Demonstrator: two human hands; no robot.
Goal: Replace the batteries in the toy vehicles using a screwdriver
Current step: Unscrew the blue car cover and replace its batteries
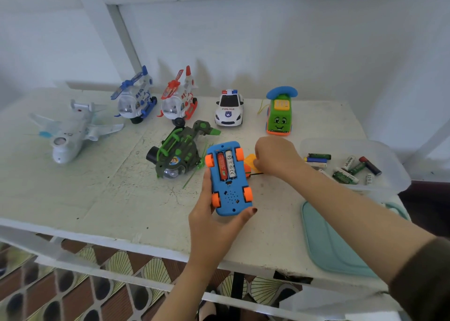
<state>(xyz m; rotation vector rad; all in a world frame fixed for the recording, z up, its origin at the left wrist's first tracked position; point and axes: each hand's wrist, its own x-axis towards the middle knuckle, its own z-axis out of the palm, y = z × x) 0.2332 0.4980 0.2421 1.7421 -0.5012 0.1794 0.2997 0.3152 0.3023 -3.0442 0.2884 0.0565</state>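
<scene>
White worn table (97,199) against a pale wall (267,40). Blue toy car (231,195) is held belly-up near centre, gripped by the left hand (211,225); two batteries (230,164) are seen in its open bay. Just right, the right hand (275,158) is curled at a yellow-orange piece (250,161); its grip cannot be told

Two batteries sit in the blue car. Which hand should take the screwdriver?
Right. The left hand grips the blue car upturned, while the right hand sits directly over the screwdriver on the table.
</scene>
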